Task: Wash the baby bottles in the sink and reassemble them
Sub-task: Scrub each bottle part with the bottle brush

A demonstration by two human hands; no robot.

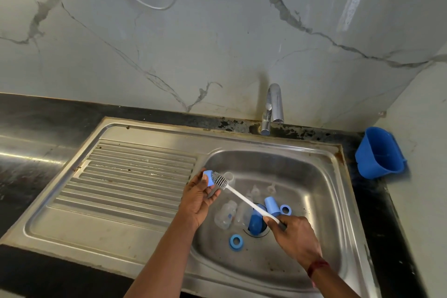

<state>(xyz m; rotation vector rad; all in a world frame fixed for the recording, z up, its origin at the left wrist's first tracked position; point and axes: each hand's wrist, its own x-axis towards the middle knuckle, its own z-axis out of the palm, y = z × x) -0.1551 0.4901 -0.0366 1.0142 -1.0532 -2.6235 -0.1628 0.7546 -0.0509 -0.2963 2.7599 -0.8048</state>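
- Left hand (198,201) pinches a small blue cap (208,178) at the sink (326,176) basin's left edge; right hand (292,234) grips the brush (243,199) by its handle.
- Clear bottles (226,214) lie by the drain: likely light and slippery, best grasped around the body.

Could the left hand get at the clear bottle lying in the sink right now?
Probably within reach: the clear bottle lies uncovered just beside the left hand. But that hand grips a blue cap, so it would need freeing first.
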